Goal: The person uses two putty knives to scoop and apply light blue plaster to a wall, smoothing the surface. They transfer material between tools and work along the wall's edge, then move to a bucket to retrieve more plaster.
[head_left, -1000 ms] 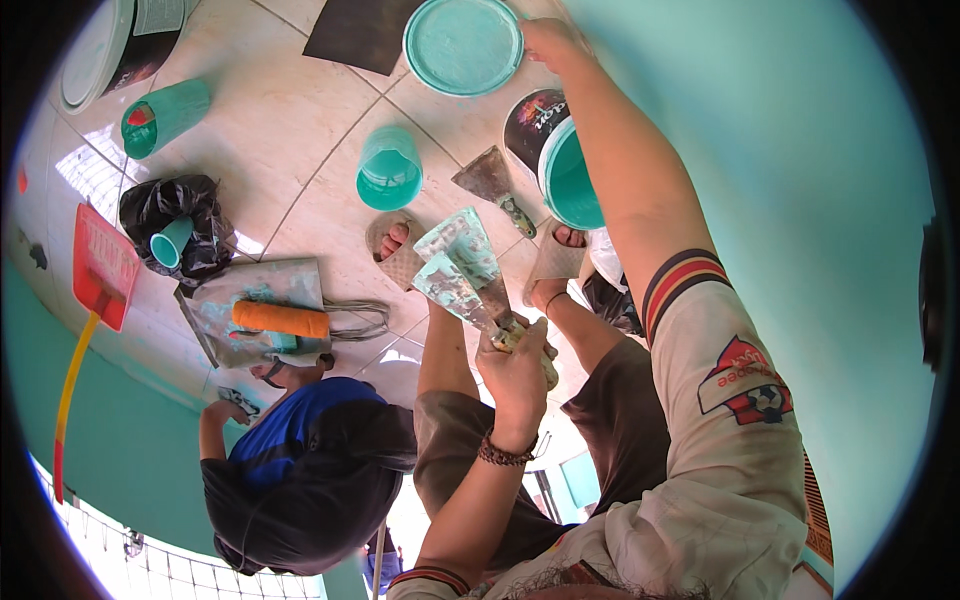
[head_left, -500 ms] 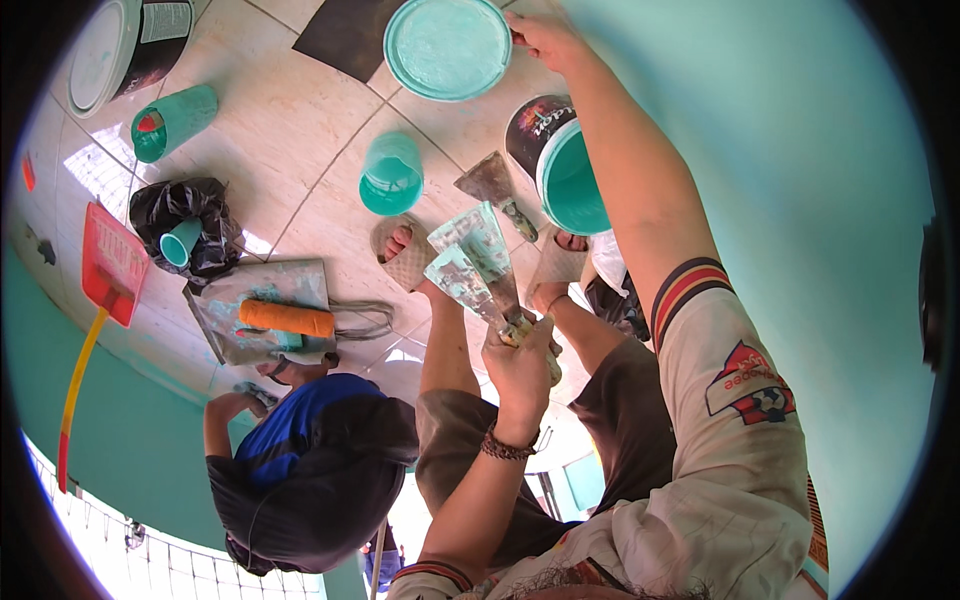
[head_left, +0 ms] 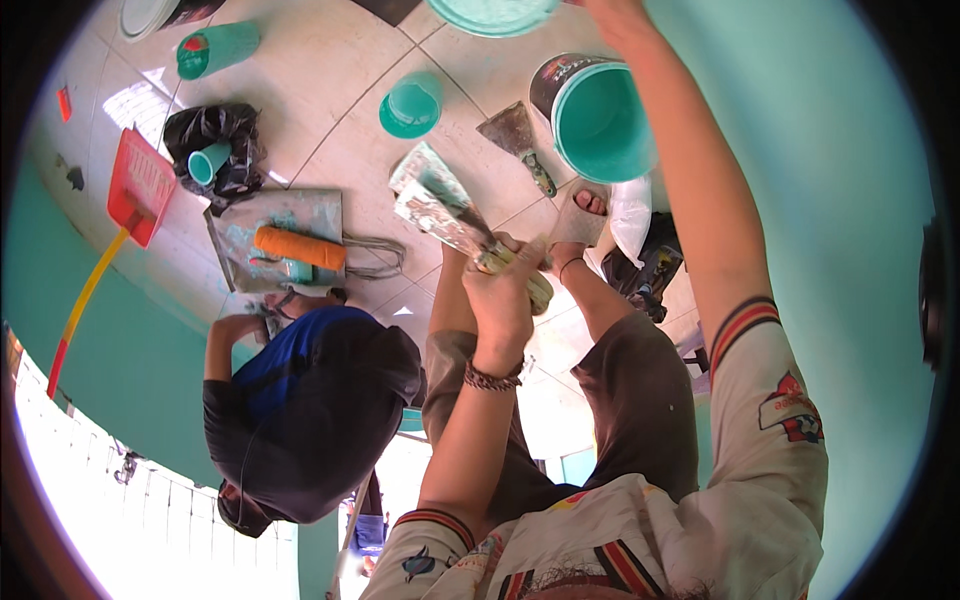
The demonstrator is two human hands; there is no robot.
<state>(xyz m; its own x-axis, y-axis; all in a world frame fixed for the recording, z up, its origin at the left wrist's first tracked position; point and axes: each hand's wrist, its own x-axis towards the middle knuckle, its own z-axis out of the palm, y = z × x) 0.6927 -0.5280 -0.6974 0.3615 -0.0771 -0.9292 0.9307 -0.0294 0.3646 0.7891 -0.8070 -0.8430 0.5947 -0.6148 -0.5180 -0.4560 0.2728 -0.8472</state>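
Note:
My left hand (head_left: 500,300) is closed around the handles of two putty knives (head_left: 440,205). Their broad blades are smeared with pale green and white and fan out over my foot. At the top edge, my right hand (head_left: 618,22) reaches to the rim of a round lid (head_left: 495,12) coated in green paint. The picture cuts off part of that hand and the lid, though a fingertip shows at the rim. Under my right forearm stands a paint bucket (head_left: 605,120), green inside. Another putty knife (head_left: 518,140) lies on the tiles beside it.
A green cup-like container (head_left: 410,105) stands on the floor. To the left are a black bag (head_left: 215,145), a tray with an orange roller (head_left: 300,247) and a red dustpan (head_left: 140,185). Another person (head_left: 310,410) bends close on my left. The green wall (head_left: 850,250) rises at right.
The whole view has shifted, so floor things sit higher in the picture. My left hand has swung the putty knives leftward. My right hand stays at the lid's rim.

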